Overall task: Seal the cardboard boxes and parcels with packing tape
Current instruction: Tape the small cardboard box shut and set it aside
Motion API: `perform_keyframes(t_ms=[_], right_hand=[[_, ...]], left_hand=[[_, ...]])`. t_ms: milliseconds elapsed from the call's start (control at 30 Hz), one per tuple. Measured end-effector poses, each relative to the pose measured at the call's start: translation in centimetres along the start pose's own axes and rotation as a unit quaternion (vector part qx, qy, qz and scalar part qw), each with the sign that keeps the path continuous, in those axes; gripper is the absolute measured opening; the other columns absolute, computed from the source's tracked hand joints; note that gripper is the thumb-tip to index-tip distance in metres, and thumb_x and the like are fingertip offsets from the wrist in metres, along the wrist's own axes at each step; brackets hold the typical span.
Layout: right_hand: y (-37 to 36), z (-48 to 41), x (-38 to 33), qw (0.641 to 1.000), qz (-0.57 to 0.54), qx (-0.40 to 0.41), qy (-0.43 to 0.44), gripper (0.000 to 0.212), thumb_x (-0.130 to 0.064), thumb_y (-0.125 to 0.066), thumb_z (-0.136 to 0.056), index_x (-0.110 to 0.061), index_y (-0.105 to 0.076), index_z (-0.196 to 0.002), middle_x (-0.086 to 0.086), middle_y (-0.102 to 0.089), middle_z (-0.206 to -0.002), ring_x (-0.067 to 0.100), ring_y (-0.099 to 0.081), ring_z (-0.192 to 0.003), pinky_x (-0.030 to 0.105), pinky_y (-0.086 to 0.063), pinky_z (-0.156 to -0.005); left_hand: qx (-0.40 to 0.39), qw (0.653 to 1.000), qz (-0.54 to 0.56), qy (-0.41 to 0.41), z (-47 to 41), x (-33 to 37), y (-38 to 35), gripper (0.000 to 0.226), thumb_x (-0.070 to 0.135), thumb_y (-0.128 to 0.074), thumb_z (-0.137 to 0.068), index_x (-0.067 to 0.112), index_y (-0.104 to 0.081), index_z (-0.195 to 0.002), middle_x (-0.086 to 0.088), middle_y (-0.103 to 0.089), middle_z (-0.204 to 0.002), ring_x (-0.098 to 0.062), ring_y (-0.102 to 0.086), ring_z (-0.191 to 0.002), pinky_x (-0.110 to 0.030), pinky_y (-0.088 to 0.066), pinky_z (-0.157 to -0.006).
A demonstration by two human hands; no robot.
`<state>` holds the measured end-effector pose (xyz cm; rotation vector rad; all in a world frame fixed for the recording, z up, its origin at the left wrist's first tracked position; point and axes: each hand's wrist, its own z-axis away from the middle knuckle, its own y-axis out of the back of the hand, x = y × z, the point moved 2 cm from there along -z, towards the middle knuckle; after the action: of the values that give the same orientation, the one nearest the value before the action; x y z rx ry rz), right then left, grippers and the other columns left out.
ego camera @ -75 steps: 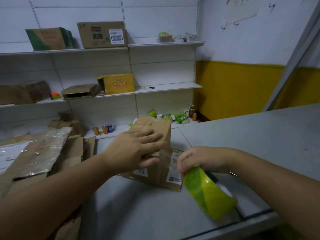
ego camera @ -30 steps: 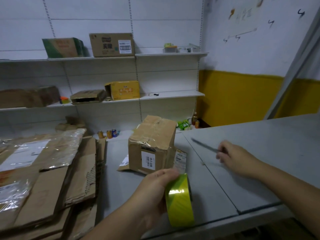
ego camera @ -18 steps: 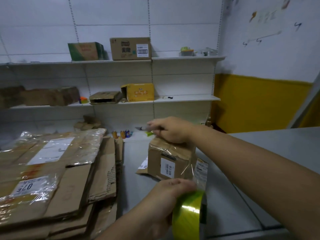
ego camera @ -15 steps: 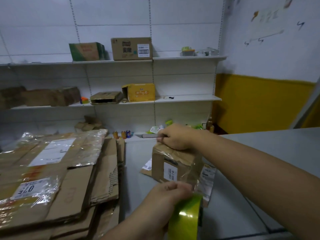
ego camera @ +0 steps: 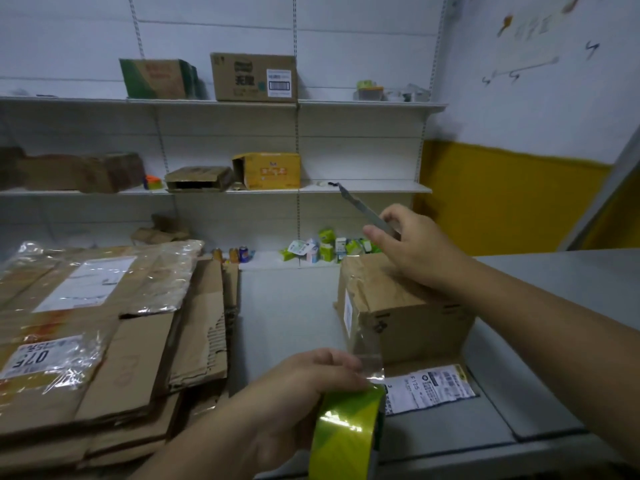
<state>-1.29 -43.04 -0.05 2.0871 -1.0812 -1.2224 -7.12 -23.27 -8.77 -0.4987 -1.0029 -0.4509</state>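
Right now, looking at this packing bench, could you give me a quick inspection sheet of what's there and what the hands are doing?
Surface: grey table, with a panel seam at the right front.
Job's things: cardboard box; clear tape strip running from its front down to the yellow-green tape roll; thin blade.
Clutter: stack of flattened cardboard on the left; shipping label on a flap beside the box.
Hands: left hand grips the tape roll; right hand pinches the thin blade above the box top.
Cables: nothing seen.
Surroundings: white shelves holding boxes; cans and small cartons on the lowest shelf; yellow-banded wall.
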Motion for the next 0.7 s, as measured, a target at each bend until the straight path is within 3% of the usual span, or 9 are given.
perform_keyframes(t_ms=[67, 167, 233, 400, 500, 600, 700], right_hand=[[1.1, 1.7, 0.0, 0.996, -0.033, -0.076, 0.023, 0.017, -0.039, -0.042, -0.098, -0.028, -0.054, -0.101, -0.009, -0.051, -0.066, 0.001, -0.046, -0.055, 0.026, -0.033, -0.055], [2.5, 3.9, 0.2, 0.983, 0.037, -0.172, 0.044, 0.016, -0.031, -0.049, -0.096, -0.032, -0.062, -0.085, -0.005, -0.059, -0.068, 0.010, -0.053, -0.058, 0.022, -0.039, -0.054], [2.9, 4.8, 0.2, 0.975, 0.060, -0.205, 0.053, 0.020, -0.028, -0.054, -0.094, -0.031, -0.060, -0.075, -0.006, -0.060, -0.072, 0.009, -0.055, -0.065, 0.018, -0.041, -0.056], [2.5, 5.1, -0.3, 0.970, 0.095, -0.214, 0.072, 0.032, -0.049, -0.036, -0.093, -0.034, -0.064, -0.086, -0.005, -0.063, -0.087, 0.007, -0.053, -0.081, 0.019, -0.038, -0.068], [2.5, 5.0, -0.9, 0.964, 0.128, -0.210, 0.104, 0.019, -0.044, -0.047, -0.095, -0.039, -0.056, -0.078, -0.011, -0.060, -0.082, 0.003, -0.052, -0.078, 0.025, -0.036, -0.068], [2.1, 4.9, -1.5, 0.935, 0.228, -0.194, 0.191, 0.019, -0.045, -0.041, -0.094, -0.034, -0.053, -0.083, -0.017, -0.054, -0.084, 0.005, -0.050, -0.080, 0.035, -0.044, -0.073], [1.5, 5.2, -1.6, 0.901, 0.274, -0.176, 0.288, 0.012, -0.039, -0.043, -0.090, -0.033, -0.053, -0.094, -0.012, -0.055, -0.094, 0.014, -0.055, -0.088, 0.044, -0.049, -0.066]], left_hand=[[-0.006, 1.000, 0.007, -0.005, -0.1, -0.1, -0.3, 0.025, 0.009, -0.076, -0.062, 0.015, -0.069, -0.086, -0.012, -0.064, -0.082, -0.025, -0.060, -0.073, -0.031, -0.045, -0.066], [0.012, 1.000, 0.018, -0.016, -0.1, -0.1, -0.9, 0.003, 0.015, -0.068, -0.083, 0.014, -0.068, -0.085, -0.009, -0.064, -0.075, -0.022, -0.059, -0.067, -0.030, -0.046, -0.065], [0.032, 0.999, 0.030, -0.019, -0.4, -0.2, -1.1, 0.007, 0.018, -0.064, -0.087, 0.013, -0.067, -0.085, -0.008, -0.063, -0.071, -0.021, -0.059, -0.064, -0.029, -0.045, -0.063], [0.063, 0.997, 0.029, -0.031, -0.5, 0.0, -1.4, 0.012, 0.012, -0.065, -0.085, 0.006, -0.073, -0.091, -0.016, -0.070, -0.084, -0.024, -0.065, -0.071, -0.031, -0.051, -0.069], [0.067, 0.996, 0.031, -0.039, -0.3, 0.1, -1.4, 0.014, 0.011, -0.064, -0.084, 0.009, -0.074, -0.095, -0.019, -0.072, -0.093, -0.024, -0.066, -0.071, -0.034, -0.051, -0.075], [0.054, 0.997, 0.039, -0.047, -0.3, 0.1, -1.5, 0.018, 0.012, -0.068, -0.077, 0.005, -0.075, -0.092, -0.018, -0.071, -0.085, -0.023, -0.066, -0.064, -0.029, -0.053, -0.067], [0.060, 0.996, 0.040, -0.059, -0.4, 0.1, -1.5, 0.018, 0.018, -0.062, -0.088, 0.005, -0.074, -0.087, -0.019, -0.070, -0.088, -0.025, -0.065, -0.073, -0.032, -0.051, -0.074]])
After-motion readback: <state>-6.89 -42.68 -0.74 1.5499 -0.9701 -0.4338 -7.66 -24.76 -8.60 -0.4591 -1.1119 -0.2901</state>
